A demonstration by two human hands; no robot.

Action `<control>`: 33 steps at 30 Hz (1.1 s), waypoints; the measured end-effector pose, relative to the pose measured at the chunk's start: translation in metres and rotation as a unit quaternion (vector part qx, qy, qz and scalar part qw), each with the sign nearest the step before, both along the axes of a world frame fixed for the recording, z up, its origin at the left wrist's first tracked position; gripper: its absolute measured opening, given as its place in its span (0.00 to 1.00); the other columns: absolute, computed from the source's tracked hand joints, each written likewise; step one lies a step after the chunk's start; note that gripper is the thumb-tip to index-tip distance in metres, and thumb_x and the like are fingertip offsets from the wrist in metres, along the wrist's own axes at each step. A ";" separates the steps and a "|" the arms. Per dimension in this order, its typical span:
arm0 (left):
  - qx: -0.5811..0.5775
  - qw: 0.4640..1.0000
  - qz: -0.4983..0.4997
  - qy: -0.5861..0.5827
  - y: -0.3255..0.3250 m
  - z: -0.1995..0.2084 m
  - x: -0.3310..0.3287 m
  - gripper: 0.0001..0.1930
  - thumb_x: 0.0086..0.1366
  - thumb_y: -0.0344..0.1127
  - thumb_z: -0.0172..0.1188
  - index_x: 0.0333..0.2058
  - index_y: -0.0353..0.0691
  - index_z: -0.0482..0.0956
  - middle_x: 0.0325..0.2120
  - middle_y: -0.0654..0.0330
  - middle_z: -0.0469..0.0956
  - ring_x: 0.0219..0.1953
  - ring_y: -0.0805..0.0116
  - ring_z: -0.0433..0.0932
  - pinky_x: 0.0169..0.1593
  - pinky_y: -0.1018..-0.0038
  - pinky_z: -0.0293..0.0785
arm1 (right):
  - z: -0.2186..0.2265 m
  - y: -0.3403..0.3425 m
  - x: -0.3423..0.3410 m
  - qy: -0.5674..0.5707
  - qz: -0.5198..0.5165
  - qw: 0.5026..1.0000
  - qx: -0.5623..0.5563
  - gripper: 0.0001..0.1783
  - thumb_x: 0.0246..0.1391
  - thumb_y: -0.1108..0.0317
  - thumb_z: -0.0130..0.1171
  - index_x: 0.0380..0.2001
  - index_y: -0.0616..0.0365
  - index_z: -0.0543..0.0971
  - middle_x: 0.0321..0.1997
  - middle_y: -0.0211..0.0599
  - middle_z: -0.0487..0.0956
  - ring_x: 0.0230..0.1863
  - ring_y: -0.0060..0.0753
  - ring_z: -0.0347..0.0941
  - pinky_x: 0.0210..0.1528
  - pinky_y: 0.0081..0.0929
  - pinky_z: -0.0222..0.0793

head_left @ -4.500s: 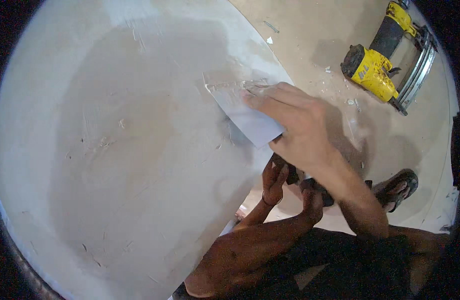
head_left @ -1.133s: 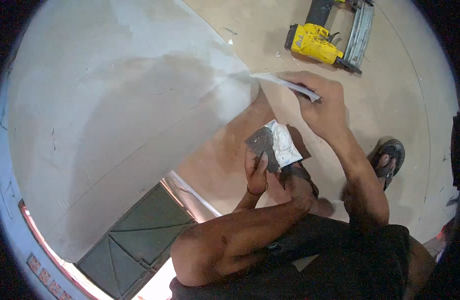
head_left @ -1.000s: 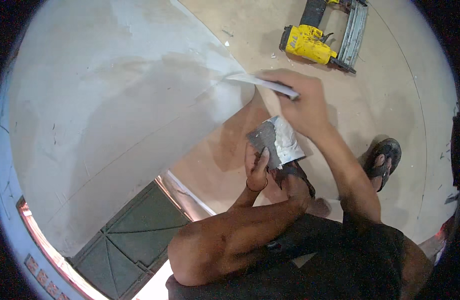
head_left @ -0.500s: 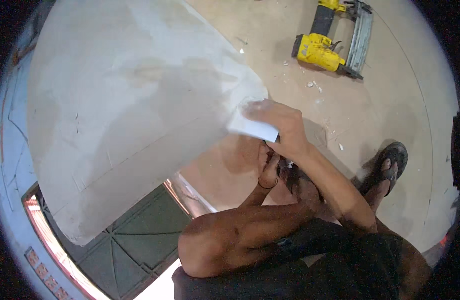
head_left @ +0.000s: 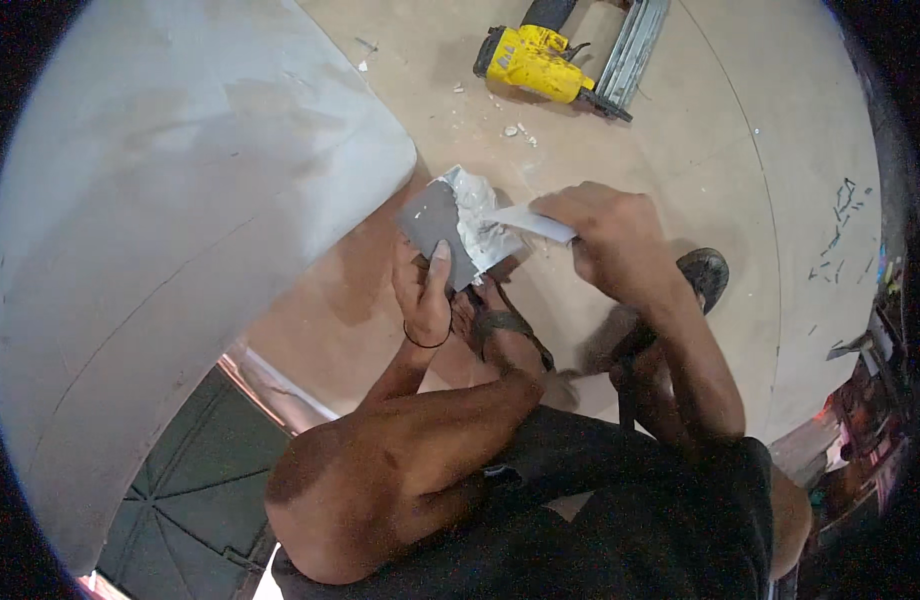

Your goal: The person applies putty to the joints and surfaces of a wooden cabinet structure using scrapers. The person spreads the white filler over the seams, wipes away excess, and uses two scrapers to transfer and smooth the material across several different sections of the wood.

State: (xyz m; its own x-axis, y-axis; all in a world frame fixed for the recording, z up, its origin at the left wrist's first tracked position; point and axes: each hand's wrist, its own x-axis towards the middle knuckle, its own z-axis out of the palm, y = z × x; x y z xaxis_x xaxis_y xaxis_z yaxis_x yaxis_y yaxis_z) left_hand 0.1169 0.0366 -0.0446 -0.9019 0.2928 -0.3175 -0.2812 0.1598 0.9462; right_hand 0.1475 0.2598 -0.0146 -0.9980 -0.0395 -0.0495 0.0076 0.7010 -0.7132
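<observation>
While the left hand (head_left: pixel 425 290) is closed around the near edge of a flat grey square plate (head_left: pixel 435 222), thumb laid up its face, a lump of white filler paste (head_left: pixel 477 218) is carried on the plate's right half. The plate is held tilted above the tan floor (head_left: pixel 700 130), its far corner pointing away and to the right. The right hand (head_left: pixel 615 240) is closed on a narrow pale scraper blade (head_left: pixel 525 222), of which only the free end is seen past the fingers. The blade's long axis runs left to right, almost level, and its tip points left, touching the paste at the plate's right edge. The paste thus lies just left of the right hand, and that hand is the nearer one to it along the blade. A large curved off-white panel (head_left: pixel 180 220) fills the left of the scene, its edge near the plate's far left corner. A yellow nail gun (head_left: pixel 540 65) lies on the floor, far and well apart. A sandalled foot (head_left: pixel 705 275) is seen just right of the right hand.
</observation>
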 end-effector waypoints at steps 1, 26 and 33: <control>0.004 1.000 0.004 0.001 -0.002 -0.002 0.000 0.21 0.58 0.28 0.47 0.50 0.30 0.57 0.46 0.55 0.64 0.47 0.68 0.63 0.51 0.74 0.57 | 0.002 -0.002 0.002 -0.007 0.009 1.000 0.001 0.16 0.30 0.76 0.51 0.29 0.51 0.73 0.24 0.31 0.73 0.31 0.35 0.70 0.28 0.31 0.67; 0.048 0.997 0.060 -0.006 -0.004 0.001 0.002 0.16 0.60 0.29 0.45 0.46 0.29 0.59 0.39 0.57 0.68 0.40 0.73 0.67 0.43 0.79 0.63 | 0.031 -0.024 -0.037 0.043 -0.060 0.915 -0.396 0.20 0.32 0.85 0.47 0.35 0.63 0.74 0.36 0.46 0.75 0.38 0.40 0.72 0.42 0.25 0.66; -0.005 0.996 -0.064 -0.059 -0.001 0.035 0.011 0.21 0.57 0.30 0.47 0.50 0.33 0.57 0.45 0.58 0.65 0.47 0.70 0.64 0.53 0.69 0.51 | 0.050 -0.087 -0.072 0.177 -0.137 0.907 -0.356 0.21 0.34 0.86 0.44 0.35 0.63 0.75 0.36 0.46 0.75 0.40 0.41 0.71 0.45 0.27 0.64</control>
State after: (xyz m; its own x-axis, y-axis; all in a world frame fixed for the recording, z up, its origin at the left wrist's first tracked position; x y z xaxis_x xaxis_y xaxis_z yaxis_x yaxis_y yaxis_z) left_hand 0.1279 0.0352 -0.0094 -0.8143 0.3988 -0.4219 -0.3666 0.2104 0.9063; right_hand 0.0756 0.1731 0.0356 -0.9237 0.3159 0.2166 -0.2055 0.0686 -0.9763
